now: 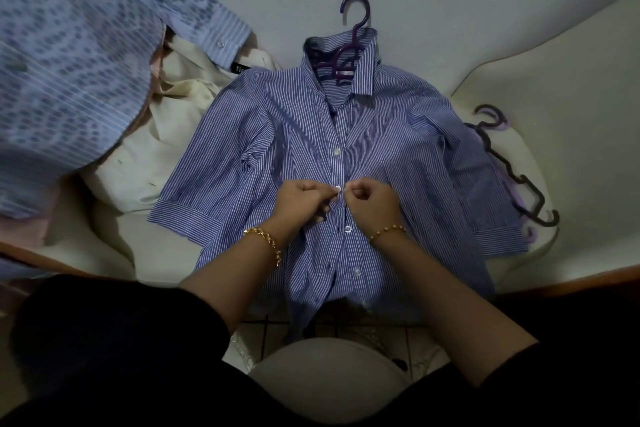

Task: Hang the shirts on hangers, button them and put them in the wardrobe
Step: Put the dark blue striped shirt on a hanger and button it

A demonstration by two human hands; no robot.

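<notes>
A blue-and-white striped shirt (294,135) lies flat on the white bed (519,45), front up. A purple hanger (356,15) sits inside its collar, hook pointing away from me. My left hand (301,204) and my right hand (372,206) meet at the middle of the placket. Both pinch the fabric around a white button (338,188). One button above them sits closed; two lower buttons show on the placket below my wrists.
A pile of shirts lies at the left: a light blue striped one (69,62) over a cream one (166,135). Several dark and lilac hangers (512,177) lie at the shirt's right sleeve. The bed's wooden edge (568,282) runs in front of me.
</notes>
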